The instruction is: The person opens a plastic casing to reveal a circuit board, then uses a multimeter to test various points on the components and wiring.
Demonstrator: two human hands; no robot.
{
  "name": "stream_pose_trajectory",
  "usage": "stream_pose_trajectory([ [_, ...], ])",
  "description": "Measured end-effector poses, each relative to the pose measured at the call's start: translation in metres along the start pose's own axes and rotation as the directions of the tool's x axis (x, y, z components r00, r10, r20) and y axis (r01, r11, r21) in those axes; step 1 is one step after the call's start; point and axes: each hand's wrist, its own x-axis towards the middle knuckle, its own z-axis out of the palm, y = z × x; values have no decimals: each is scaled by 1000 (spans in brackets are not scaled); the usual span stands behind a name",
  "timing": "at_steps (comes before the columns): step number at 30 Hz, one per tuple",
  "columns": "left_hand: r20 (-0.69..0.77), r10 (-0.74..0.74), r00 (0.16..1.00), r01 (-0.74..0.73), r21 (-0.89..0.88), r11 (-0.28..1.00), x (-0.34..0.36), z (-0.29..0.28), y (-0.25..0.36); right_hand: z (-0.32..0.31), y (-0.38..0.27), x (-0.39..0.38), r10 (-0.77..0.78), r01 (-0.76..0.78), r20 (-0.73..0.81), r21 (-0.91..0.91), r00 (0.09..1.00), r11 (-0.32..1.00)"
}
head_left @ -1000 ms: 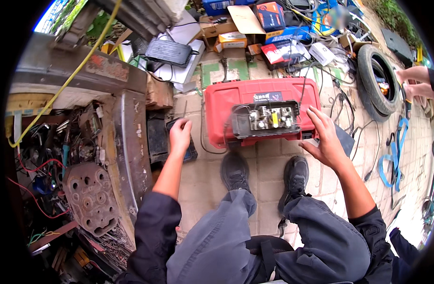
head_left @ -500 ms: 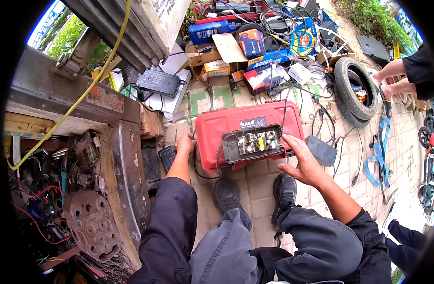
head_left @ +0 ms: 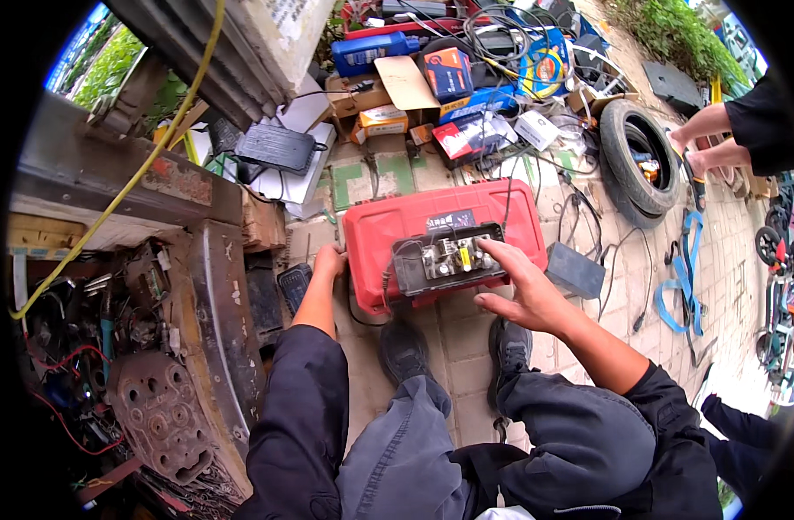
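A red plastic toolbox [head_left: 371, 217] sits on the paving in front of my feet. On its lid rests an open black charger casing [head_left: 407, 276] with a circuit board [head_left: 453, 258] inside, its parts silvery with one yellow piece. My right hand [head_left: 527, 290] is at the casing's right end, fingers stretched out and thumb apart, fingertips over the board's right edge. Whether they touch it I cannot tell. At the toolbox's left side is my left hand [head_left: 329, 263], its fingers mostly hidden. A thin dark cord runs down by the casing's left end.
Boxes, cables and a blue bottle [head_left: 375, 54] are heaped beyond the toolbox. To the right lie a black power brick [head_left: 577, 273], tyres [head_left: 618, 165] and a blue strap [head_left: 693, 269]. Another person's hands [head_left: 709, 143] are near the tyres. A cluttered metal bench [head_left: 228, 312] stands left.
My right hand has moved left, from beside the casing to over its right end. My left hand stays by the toolbox. The whole view has shifted slightly.
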Motion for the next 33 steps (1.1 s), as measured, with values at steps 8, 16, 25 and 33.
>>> stream_pose_trajectory([
  [8, -130, -210, 969, 229, 157, 961, -30, -27, 51, 1, -13, -8, -149, 149, 4, 40, 989, 988],
  [16, -403, 81, 911, -347, -648, 678, -192, -149, 102, 19, -39, 9, -56, -118, 307, 520, 950, 846],
  [25, 176, 701, 692, -605, -390, 695, -301, -123, 149, 40, -93, 46, 66, -214, 215, 795, 974, 568],
  [33, 15, 462, 887, -165, -924, 346, -274, -155, 153, 56, -104, 22, 43, -192, 206, 791, 978, 581],
])
